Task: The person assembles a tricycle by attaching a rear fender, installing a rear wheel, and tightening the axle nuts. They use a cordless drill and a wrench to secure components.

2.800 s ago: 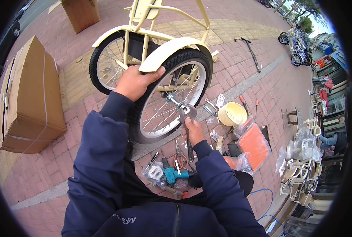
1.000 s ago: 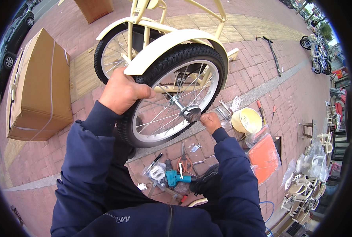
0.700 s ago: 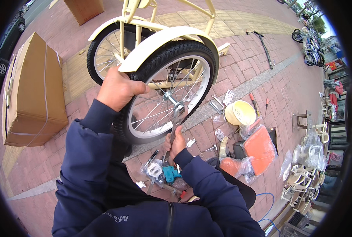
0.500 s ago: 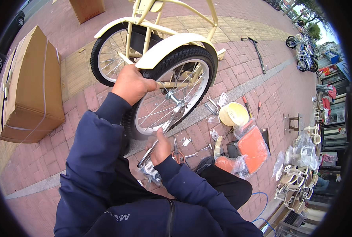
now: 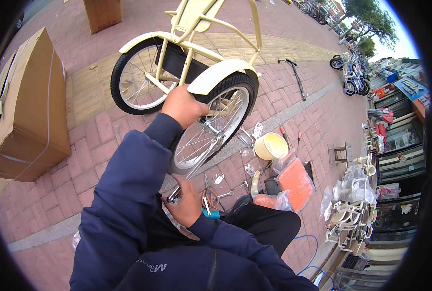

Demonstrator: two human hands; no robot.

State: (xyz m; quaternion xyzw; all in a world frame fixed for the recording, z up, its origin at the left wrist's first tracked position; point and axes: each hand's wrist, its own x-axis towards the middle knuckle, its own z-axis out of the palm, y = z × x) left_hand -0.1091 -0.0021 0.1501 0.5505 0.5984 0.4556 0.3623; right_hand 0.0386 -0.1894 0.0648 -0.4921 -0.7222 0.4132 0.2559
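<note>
Extending past right hand (image 5: 184, 202), wrench (image 5: 206, 155) at axle (image 5: 213, 128)

A head-worn fisheye looks down, across the jacket (image 5: 187, 271), at the nearby wheel (image 5: 210, 125).

Wrench (image 5: 204, 157) — shiny metal; tyre (image 5: 229, 83) — rough matt rubber.
</note>
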